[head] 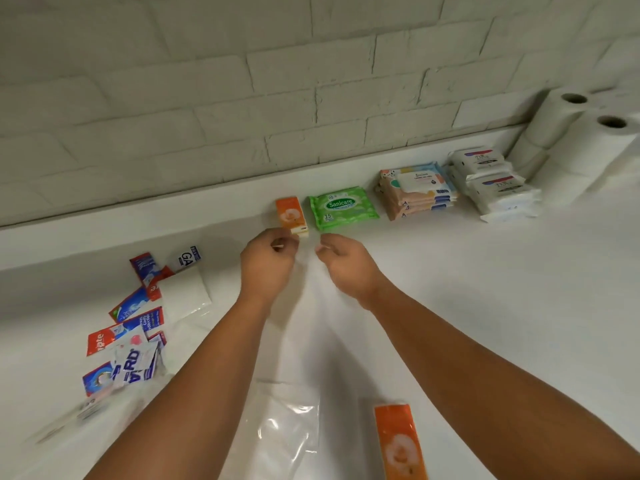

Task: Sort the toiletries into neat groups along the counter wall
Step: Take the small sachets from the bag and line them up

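My left hand [266, 268] and my right hand [346, 265] are raised side by side, each pinching the top edge of a clear plastic wrapper [287, 431] that stretches down toward me. An orange tissue pack [398, 441] lies at its lower end, apparently inside it. Just beyond my fingers another orange tissue pack [289, 214] lies near the wall ledge. To its right lie a green Sanicare wipes pack [341, 207], a stack of peach wipes packs [415, 192] and stacked white packs [495, 185].
Upright paper rolls [571, 140] stand at the far right by the brick wall. A loose pile of red and blue sachets [131, 327] and a white tissue pack [183, 294] lie on the white counter [485, 306] at the left.
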Demonstrator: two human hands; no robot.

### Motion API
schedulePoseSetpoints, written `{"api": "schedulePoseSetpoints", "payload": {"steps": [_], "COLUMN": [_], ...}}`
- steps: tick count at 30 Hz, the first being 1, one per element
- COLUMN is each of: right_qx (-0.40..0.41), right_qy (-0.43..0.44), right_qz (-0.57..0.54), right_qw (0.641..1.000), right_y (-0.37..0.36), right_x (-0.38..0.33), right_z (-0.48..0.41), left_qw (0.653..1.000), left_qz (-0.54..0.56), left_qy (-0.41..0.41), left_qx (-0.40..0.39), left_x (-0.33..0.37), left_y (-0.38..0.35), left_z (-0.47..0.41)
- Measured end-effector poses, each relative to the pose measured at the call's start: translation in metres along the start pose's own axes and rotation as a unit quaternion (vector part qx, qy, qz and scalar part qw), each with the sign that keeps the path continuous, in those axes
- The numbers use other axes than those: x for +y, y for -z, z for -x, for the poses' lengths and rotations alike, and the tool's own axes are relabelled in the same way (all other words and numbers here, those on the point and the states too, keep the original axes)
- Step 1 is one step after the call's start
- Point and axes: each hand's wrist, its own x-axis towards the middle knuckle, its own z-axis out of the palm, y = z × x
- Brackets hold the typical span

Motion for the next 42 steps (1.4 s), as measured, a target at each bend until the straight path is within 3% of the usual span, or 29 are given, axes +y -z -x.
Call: {"api": "schedulePoseSetpoints", "payload": {"steps": [3,10,17,23,28,33,42], "right_qx": [0.023,0.079,0.143,0.192,0.153,0.152,0.163], "right_qy": [0.011,0.000,-0.051,-0.106,-0.130,-0.106,-0.065], "right_qz": [0.022,0.112,0.145,0.190,0.248,0.257,0.088], "right_qw": [0.999,0.991,0.978,0.957,0.948,0.948,0.980], "right_y": [0.010,0.026,0.028,0.018,0.005,0.001,0.005], "right_x": [0.005,0.028,0.071,0.108,0.130,0.137,0.123], "right_z": [0.037,0.127,0.211,0.259,0.276,0.276,0.259], "left_qw": [0.998,0.987,0.947,0.911,0.862,0.877,0.933], "left_qz": [0.038,0.012,-0.041,-0.144,-0.271,-0.244,0.016], "left_qy": [-0.042,-0.088,-0.132,-0.196,-0.240,-0.221,-0.106], "left_qx": [-0.027,-0.136,-0.288,-0.332,-0.356,-0.350,-0.343], "left_x": [0.003,0.004,-0.009,-0.027,-0.037,-0.035,-0.021], "left_y": [0.008,0.017,0.002,-0.017,-0.027,-0.028,-0.006], "left_z": [0.036,0.114,0.189,0.221,0.231,0.231,0.218]}}
